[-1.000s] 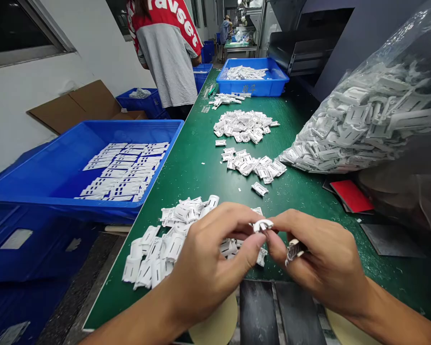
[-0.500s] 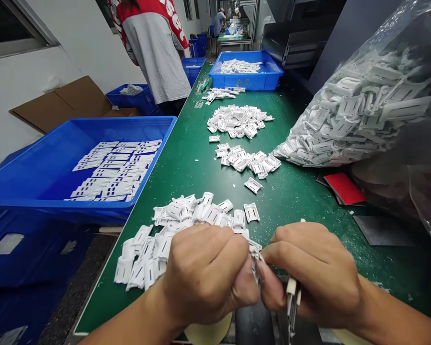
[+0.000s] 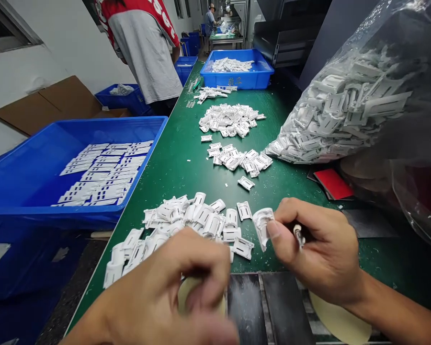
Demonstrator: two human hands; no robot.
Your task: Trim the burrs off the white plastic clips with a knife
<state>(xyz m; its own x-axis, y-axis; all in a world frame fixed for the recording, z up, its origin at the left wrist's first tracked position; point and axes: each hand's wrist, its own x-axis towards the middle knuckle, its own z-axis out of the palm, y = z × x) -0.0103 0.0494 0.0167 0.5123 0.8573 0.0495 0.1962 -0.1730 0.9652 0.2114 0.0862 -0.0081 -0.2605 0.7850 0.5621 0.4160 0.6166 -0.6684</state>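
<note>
My right hand (image 3: 318,254) pinches a curved white plastic part (image 3: 263,227) between thumb and forefinger, above the green table. A slim tool with a metal end (image 3: 299,235) is tucked in the same hand; its kind I cannot make out. My left hand (image 3: 179,287) is at the lower left, smeared by motion, thumb and forefinger apart with nothing visible between them. Beyond it lies a pile of similar white slotted parts (image 3: 204,218), partly hidden by this hand. One loose slotted part (image 3: 243,247) lies between the two hands.
More white parts form heaps (image 3: 230,120) farther along the green table (image 3: 175,163). A blue bin (image 3: 237,81) stands at its far end, another blue bin (image 3: 143,177) at the left. A clear bag of parts (image 3: 337,115) leans in from the right. Two people stand farther off.
My hands have separated. The right hand has lifted the white part up and away, while the left has dropped back toward the lower left. The view has shifted slightly.
</note>
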